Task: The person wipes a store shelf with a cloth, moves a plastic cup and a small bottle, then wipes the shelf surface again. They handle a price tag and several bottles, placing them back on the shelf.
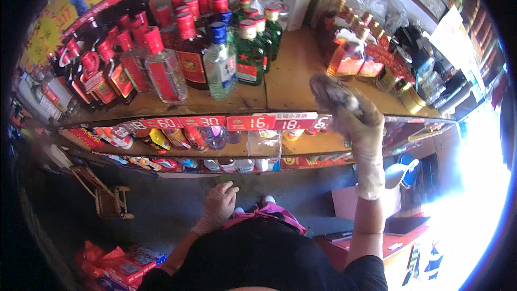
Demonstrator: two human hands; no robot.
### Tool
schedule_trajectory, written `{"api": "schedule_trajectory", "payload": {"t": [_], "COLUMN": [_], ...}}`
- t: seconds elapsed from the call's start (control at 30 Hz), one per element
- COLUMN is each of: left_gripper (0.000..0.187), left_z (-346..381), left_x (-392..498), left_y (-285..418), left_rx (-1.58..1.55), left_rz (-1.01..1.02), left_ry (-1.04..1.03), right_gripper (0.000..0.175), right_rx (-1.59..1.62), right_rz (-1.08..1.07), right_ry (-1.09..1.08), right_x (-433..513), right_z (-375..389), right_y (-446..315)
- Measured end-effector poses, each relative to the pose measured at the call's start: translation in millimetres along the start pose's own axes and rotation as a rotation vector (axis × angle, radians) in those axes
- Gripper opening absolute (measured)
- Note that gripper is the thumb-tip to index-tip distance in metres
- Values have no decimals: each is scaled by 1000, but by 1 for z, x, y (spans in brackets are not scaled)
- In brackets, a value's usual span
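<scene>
My right hand, in a thin pale glove, grips a dirty grey cloth over the front part of the wooden shelf top. Just beyond the cloth are small bottles with red and orange labels. My left hand, gloved too, hangs low near my body, fingers loosely bent and holding nothing. Green glass bottles and a clear bottle with a blue cap stand left of the cloth. Farther left are many red-capped liquor bottles.
Red price tags line the shelf's front edge. Packaged goods fill lower shelves. A small wooden stool stands on the floor at left. A red box lies behind it. Jars crowd the shelf's right end. Strong glare washes out the right side.
</scene>
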State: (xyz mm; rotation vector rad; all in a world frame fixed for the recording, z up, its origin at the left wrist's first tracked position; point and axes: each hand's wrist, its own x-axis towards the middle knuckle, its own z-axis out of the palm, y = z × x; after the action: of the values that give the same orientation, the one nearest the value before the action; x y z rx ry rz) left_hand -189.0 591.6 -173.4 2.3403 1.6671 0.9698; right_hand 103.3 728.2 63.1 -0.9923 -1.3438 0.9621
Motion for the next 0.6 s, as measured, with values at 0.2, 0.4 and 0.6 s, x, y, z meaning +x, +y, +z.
{"api": "schedule_trajectory", "payload": {"t": [0.2, 0.4, 0.6], "left_gripper": [15, 16, 18], "left_z": [-3, 2, 10], "left_x": [-7, -28, -25], "left_y": [-2, -14, -9], "left_rx": [-9, -15, -29], "left_rz": [-80, -142, -163], "left_ry": [40, 140, 48], "right_gripper": [23, 29, 29], "right_rx": [-1090, -1310, -609], "right_rz": [-469, -185, -329], "right_ry": [-266, -324, -750], "right_x": [97, 168, 110], "right_z": [32, 52, 14], "right_y": [76, 88, 80]}}
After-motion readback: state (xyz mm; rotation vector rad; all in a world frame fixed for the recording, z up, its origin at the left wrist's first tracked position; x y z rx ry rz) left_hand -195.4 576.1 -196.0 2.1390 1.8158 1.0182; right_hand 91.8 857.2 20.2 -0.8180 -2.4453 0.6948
